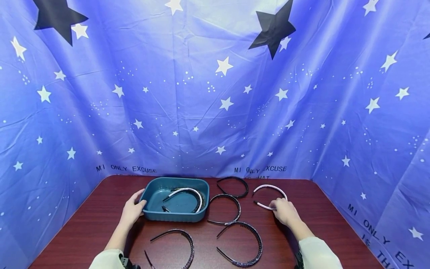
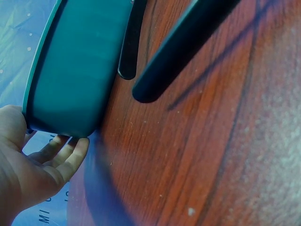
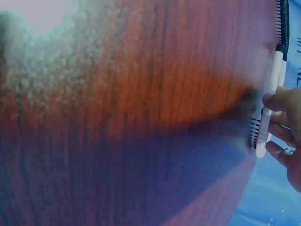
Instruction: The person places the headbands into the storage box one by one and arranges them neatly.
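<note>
A teal plastic bin (image 1: 174, 218) stands at the back left of the table. My left hand (image 1: 131, 210) holds its left end, thumb at the rim and fingers against the outer wall; the left wrist view shows these fingers (image 2: 70, 162) bent at the bin's lower edge. Inside the bin lie a white headband (image 1: 202, 200) and black toothed headbands. On the right, my right hand (image 1: 284, 211) pinches a pale pink-white toothed headband (image 1: 267, 186) by its near side, its open ends facing left. Whether that headband still touches the table, I cannot tell.
Right of the bin lie a black headband (image 1: 246, 188) and a dark glittery headband (image 1: 239, 209). Nearer the front are two more dark toothed headbands, one in the middle (image 1: 258, 241) and one on the left (image 1: 192, 243). A blue star-printed curtain (image 1: 201, 112) surrounds the dark red table (image 1: 302, 190).
</note>
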{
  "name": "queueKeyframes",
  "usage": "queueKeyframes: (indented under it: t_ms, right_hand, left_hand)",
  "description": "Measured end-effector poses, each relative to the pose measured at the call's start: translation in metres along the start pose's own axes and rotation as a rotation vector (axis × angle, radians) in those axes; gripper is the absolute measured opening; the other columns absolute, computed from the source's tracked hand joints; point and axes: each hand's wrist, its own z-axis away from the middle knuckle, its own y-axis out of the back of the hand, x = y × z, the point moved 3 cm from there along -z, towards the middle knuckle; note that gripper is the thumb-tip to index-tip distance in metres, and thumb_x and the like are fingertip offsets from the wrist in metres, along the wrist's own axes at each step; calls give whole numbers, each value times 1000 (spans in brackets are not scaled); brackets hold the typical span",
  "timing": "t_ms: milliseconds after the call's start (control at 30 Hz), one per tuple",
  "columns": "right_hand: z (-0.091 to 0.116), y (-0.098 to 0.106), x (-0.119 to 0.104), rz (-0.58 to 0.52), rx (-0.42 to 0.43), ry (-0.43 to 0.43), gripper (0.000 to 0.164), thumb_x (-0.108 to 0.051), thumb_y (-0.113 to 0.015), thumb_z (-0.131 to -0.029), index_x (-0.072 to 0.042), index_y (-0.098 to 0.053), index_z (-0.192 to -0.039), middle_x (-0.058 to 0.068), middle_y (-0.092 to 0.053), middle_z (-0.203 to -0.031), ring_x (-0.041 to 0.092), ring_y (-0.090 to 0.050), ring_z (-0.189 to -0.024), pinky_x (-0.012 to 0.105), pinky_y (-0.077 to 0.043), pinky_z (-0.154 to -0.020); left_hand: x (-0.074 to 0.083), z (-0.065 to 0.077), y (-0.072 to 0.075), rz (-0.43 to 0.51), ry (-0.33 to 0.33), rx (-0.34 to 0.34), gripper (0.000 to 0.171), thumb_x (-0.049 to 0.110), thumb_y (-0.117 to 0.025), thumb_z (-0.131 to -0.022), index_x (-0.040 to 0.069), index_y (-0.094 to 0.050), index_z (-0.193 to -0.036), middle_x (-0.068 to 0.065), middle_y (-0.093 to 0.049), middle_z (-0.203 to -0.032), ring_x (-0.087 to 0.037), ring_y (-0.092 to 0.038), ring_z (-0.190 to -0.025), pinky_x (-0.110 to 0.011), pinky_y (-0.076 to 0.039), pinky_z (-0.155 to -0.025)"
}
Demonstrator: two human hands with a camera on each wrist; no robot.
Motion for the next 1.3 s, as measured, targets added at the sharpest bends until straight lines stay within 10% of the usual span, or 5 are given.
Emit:
queueKeyframes:
  t_ms: [1300]
  right_hand:
    - [-9, 22, -13, -111, 191, 71, 14, -3, -69, -75, -7, -71, -88, -3, -57, -74, 12, -50, -72, 32, -46, -67]
  left_hand:
    - [0, 0, 0, -2, -2, 0, 51, 8, -45, -91, 4, -36, -141, -33, -49, -121, -28, -61, -85, -33, -55, -64]
